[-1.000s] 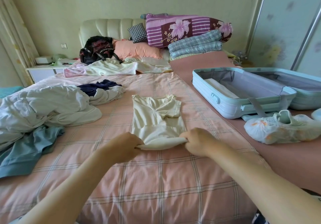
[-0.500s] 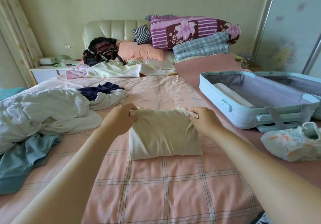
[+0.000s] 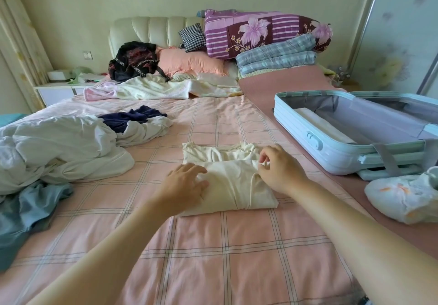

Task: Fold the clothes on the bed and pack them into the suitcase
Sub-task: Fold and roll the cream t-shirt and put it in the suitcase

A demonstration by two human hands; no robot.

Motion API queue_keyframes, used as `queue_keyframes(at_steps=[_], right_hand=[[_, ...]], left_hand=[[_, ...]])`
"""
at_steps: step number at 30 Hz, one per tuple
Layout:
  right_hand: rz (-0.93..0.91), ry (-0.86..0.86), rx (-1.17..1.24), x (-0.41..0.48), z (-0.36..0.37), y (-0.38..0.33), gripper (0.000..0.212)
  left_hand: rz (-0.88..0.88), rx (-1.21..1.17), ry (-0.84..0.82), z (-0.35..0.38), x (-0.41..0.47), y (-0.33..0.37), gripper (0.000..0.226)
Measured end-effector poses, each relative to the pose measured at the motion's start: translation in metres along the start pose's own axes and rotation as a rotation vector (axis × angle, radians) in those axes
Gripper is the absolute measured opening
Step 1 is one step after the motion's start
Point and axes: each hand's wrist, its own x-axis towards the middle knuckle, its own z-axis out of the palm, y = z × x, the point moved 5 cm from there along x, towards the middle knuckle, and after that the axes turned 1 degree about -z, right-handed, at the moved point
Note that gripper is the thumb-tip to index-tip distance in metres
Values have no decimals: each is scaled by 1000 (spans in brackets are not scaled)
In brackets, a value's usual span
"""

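**Cream top half-folded, both hands on it**

Grip: left hand (image 3: 187,185) lies flat on the left part of the cream top (image 3: 239,186), fingers straight and spread, pressing the cloth and grasping nothing. Right hand (image 3: 280,169) has its fingers curled, with thumb and forefinger pinching the upper right edge of the folded-over layer.

Position: the top lies on the pink checked bed (image 3: 213,257), near the middle and toward the right edge, apart from the suitcase (image 3: 331,155).

Hidden or unclear: the left palm covers the top's left border. Whether the right hand's other fingers touch the cloth cannot be told. The pale blue suitcase lies open along the bed's right edge, with its far half cut off by the frame. A white folded item (image 3: 324,124) lies inside against the near wall; what it is cannot be made out. A blue-grey garment (image 3: 30,210) runs off at the left edge.

Orientation: the lower part is folded up over the body, and the fold edge runs across the bed, side to side. The neck and sleeves point toward the headboard. The bundle is slightly wider than it is deep.

A white clothes heap (image 3: 59,148) and a navy garment (image 3: 132,118) lie toward the left edge.
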Motion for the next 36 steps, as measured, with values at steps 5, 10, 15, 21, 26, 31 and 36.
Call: queue_keyframes(at_steps=[5,10,15,21,26,31,36], right_hand=[[-68,-422,115,-35,-7,-11,18],[-103,-363,-148,-44,-9,-9,14],[-128,-311,-215,-50,-35,-3,19],[-157,-313,-296,-60,-35,-1,10],[-118,-304,-313,-60,-37,5,20],[-22,-540,-234,-65,-19,6,20],[203,-392,87,-36,-18,16,21]], left_hand=[[163,-19,-112,-18,-34,2,39],[57,-134,-26,-27,-48,0,16],[-76,-187,50,-62,-55,-2,21],[-151,-136,-153,-53,-60,3,24],[-174,-23,-243,-52,-60,4,25],[-117,240,-496,-34,-59,17,30],[-95,-11,-319,-38,-20,30,40]])
